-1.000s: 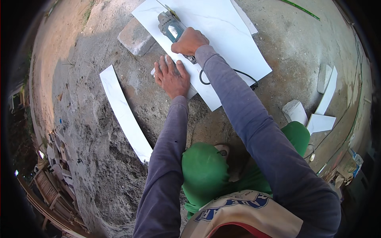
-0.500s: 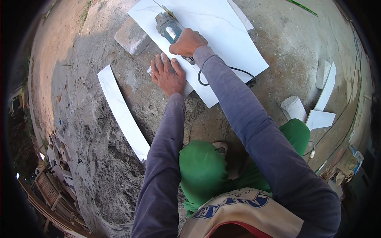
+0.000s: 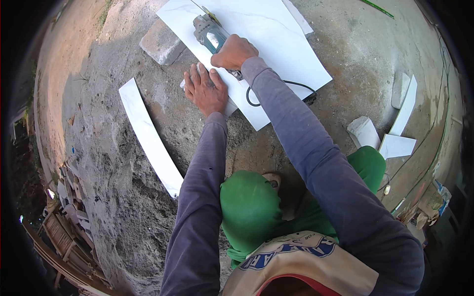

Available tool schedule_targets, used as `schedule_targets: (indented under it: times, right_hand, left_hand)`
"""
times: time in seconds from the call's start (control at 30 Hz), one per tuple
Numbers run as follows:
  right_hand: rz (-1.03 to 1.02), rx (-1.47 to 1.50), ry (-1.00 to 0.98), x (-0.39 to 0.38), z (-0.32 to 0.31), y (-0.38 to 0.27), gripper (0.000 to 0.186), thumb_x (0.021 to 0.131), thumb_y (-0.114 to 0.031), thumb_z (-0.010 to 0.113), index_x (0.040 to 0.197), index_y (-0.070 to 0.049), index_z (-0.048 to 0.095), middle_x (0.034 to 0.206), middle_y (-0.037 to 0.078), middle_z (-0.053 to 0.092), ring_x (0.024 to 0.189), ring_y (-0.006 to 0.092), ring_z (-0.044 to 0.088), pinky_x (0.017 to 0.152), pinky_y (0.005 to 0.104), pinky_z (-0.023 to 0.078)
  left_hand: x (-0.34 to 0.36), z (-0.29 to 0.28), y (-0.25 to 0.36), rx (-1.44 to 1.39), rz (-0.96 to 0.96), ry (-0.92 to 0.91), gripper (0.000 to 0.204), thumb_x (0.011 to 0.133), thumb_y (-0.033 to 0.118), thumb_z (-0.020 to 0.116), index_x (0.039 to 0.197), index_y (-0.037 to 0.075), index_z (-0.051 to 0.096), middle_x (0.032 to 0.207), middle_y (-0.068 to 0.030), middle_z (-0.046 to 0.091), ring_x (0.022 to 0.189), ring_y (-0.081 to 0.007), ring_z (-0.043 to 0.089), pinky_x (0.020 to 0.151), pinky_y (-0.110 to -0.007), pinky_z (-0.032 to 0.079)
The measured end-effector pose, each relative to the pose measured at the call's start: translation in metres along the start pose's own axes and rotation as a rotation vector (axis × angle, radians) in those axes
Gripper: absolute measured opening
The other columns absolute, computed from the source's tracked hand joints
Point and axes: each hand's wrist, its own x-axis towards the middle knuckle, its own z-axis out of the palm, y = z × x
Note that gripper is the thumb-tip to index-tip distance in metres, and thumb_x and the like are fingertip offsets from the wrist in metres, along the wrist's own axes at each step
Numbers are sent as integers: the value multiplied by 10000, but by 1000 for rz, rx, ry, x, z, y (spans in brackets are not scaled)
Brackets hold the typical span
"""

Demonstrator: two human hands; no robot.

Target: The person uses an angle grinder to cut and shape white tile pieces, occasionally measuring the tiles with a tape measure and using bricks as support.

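My right hand [image 3: 235, 53] is wrapped round the body of a teal-and-grey angle grinder [image 3: 207, 32], which lies over a large white marble-patterned tile [image 3: 281, 54]. At the grinder's far end its thin disc [image 3: 211, 16] meets the tile along a line in its surface. My left hand [image 3: 206, 91] lies flat with fingers spread beside the tile's left edge, over a pale piece [image 3: 230, 106] mostly hidden beneath it. The grinder's black cord [image 3: 298, 84] loops across the tile, passing under my right forearm.
A long white tile strip [image 3: 148, 133] lies on the rough ground at the left. A concrete block [image 3: 163, 43] sits by the tile's far left edge. Off to the right are a broken block [image 3: 364, 132] and smaller tile offcuts [image 3: 398, 146]. My green-clad knee [image 3: 250, 204] is close in front.
My left hand has shifted slightly left relative to the tile. The grinder and my right hand keep nearly the same place.
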Motion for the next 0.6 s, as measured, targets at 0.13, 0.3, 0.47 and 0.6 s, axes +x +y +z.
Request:
schedule_targets:
  times: [0.13,0.3,0.47,0.6]
  right_hand:
    - [13,-12,-16,-1,-1,2,493,675,-306,800,1050,11,843,1143,244,814,1091,385,797,988,403,614]
    - [4,-16,5,-7,0,8,486,698,-314,804,1049,19,845,1145,255,814,1096,394,798,997,417,613]
    - [13,-27,-40,-11,-3,10,553,718,-350,837,1125,24,815,1191,252,802,1140,390,784,1020,432,607]
    - [45,-18,-116,-17,-11,7,652,725,-388,897,1222,18,781,1262,232,791,1196,381,768,1051,433,598]
  left_hand:
    - [0,0,0,2,11,8,557,1117,434,508,1555,113,634,1689,-103,514,1644,-356,314,1340,-531,197]
    - [0,0,1,-9,12,17,547,1114,425,517,1544,111,644,1680,-100,524,1637,-356,326,1337,-535,203]
    - [-1,1,0,0,15,33,545,1113,422,518,1539,109,649,1676,-105,529,1636,-357,329,1335,-539,204]
    - [-1,0,0,-2,12,28,555,1112,417,514,1547,96,642,1681,-113,525,1638,-359,327,1336,-542,201]
